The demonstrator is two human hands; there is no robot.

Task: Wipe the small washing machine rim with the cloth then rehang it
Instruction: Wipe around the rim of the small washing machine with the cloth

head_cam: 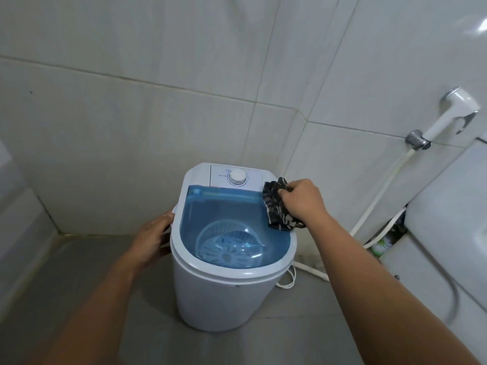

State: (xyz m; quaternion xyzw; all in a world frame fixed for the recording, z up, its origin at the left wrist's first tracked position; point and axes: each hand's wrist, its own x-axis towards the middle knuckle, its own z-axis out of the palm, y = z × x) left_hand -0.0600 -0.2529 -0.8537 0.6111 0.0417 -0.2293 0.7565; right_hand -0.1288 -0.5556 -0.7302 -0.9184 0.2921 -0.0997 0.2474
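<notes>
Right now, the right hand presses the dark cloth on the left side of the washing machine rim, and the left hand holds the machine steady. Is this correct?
Not quite. The head view shows the right hand pressing the dark cloth on the right side of the washing machine rim, near the control dial. The left hand does hold the machine's left side.

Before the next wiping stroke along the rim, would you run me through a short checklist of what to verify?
1. Cloth gripped by right hand: ok.
2. Cloth in contact with the rim, at its right rear: ok.
3. Left hand steadying the washing machine: ok.
4. Blue lid closed, so nothing drops into the tub: ok.
5. Rim already clean: cannot tell.
6. Hook for rehanging in sight: not ok.
</notes>
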